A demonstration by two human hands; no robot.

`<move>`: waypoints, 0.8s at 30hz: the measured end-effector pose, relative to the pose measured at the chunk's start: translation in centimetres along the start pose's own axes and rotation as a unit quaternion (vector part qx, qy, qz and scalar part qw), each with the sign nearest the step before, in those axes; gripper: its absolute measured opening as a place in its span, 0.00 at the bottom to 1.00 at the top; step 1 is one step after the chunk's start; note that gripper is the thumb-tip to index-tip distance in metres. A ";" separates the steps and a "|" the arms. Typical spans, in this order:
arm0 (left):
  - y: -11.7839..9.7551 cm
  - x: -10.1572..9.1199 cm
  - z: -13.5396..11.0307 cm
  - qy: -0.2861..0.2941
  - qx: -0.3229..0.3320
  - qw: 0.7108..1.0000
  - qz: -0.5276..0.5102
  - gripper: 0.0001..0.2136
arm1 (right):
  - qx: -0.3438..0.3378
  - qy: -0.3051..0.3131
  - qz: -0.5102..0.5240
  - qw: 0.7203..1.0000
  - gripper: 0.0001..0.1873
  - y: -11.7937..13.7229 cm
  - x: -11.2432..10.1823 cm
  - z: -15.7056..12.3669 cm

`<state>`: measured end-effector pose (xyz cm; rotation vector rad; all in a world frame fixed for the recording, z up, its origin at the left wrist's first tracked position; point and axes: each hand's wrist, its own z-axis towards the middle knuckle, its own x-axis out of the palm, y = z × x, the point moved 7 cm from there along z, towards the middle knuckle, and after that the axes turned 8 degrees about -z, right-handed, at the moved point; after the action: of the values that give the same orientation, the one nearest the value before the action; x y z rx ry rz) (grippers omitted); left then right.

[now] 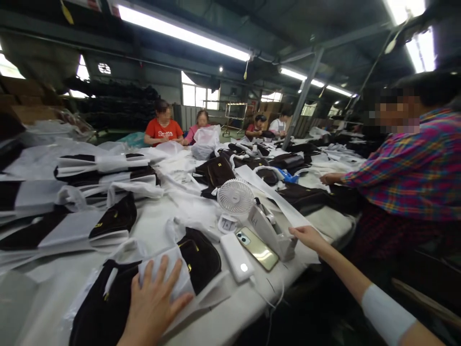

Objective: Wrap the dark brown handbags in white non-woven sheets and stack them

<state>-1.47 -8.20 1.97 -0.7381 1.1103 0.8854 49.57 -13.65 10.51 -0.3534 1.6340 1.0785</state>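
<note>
My left hand [158,288] lies with fingers spread on a dark brown bag [200,254], pressing a white paper band [147,269] wrapped around its middle. The bag has gold-coloured zips, and a white-wrapped strap shows along its top. My right hand [309,238] is closed, thumb and fingers pinched together at the near end of a grey-white tape dispenser [268,230]. Whatever sits between those fingertips is too small to make out. Beside the dispenser lie a gold-backed phone [261,250] and a white power bank [236,258] with a cable plugged in.
A small white fan [235,198] stands behind the phone. Several paper-banded bags [65,230] cover the table's left side. More dark bags [216,170] and white paper [273,197] lie farther back. A co-worker in a plaid shirt [414,168] stands at right; others sit across.
</note>
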 end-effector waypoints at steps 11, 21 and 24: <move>-0.2 -0.2 -0.3 -0.014 0.012 1.000 0.018 0.29 | -0.009 0.005 0.110 0.994 0.22 -0.1 -0.2 -2.5; 0.1 0.1 -0.1 -0.005 0.020 1.000 0.009 0.30 | 0.090 -0.058 0.286 0.952 0.22 -2.9 3.6 -6.3; 0.0 -0.8 -0.1 0.013 -0.002 1.000 -0.007 0.31 | 0.088 -0.076 0.202 0.973 0.19 -4.2 3.2 -6.4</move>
<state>-1.65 -8.47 2.73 -0.7627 1.1249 0.8681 47.39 -20.02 5.65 0.1847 1.6858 1.2141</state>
